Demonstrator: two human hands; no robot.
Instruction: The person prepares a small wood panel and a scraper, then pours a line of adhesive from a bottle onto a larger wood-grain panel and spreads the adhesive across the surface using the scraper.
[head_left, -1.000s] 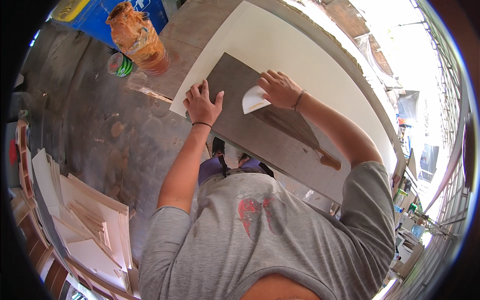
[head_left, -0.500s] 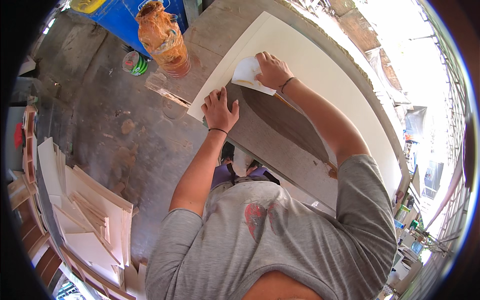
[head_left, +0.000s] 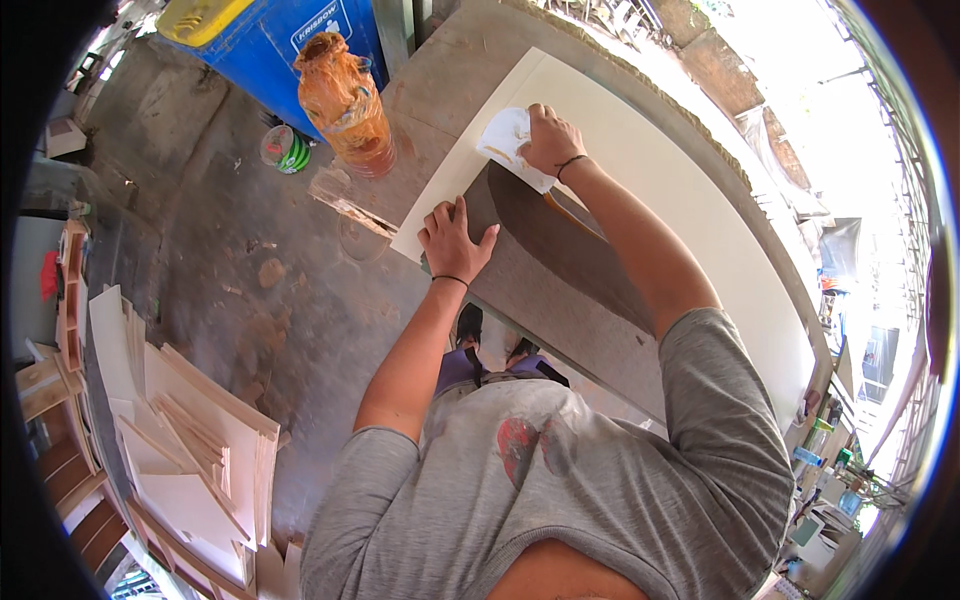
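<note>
My right hand (head_left: pixel 553 142) grips a thin white flat spreader (head_left: pixel 507 138) with yellow-brown smears, its fingers closed on the near edge. The spreader lies against a large cream panel (head_left: pixel 690 215), at the far end of a dark brown, wet-looking patch (head_left: pixel 545 225). An orange-brown streak (head_left: pixel 575 213) runs along that patch, partly hidden by my right forearm. Nearer to me is a grey-brown surface (head_left: pixel 590 300). My left hand (head_left: pixel 455 243) rests with spread fingers at the left edge of the panel, holding nothing.
Left of the panel stand an orange-brown coated bottle (head_left: pixel 345 110) and a small green tub (head_left: pixel 287 150). Behind them is a blue bin (head_left: pixel 270 60) with a yellow lid. Cut boards (head_left: pixel 215 430) are stacked at lower left. A splintered wood strip (head_left: pixel 350 205) lies beside the panel.
My right hand has slid the spreader slightly farther away over the panel. My left hand keeps its place at the edge. The whole view has shifted a little.
</note>
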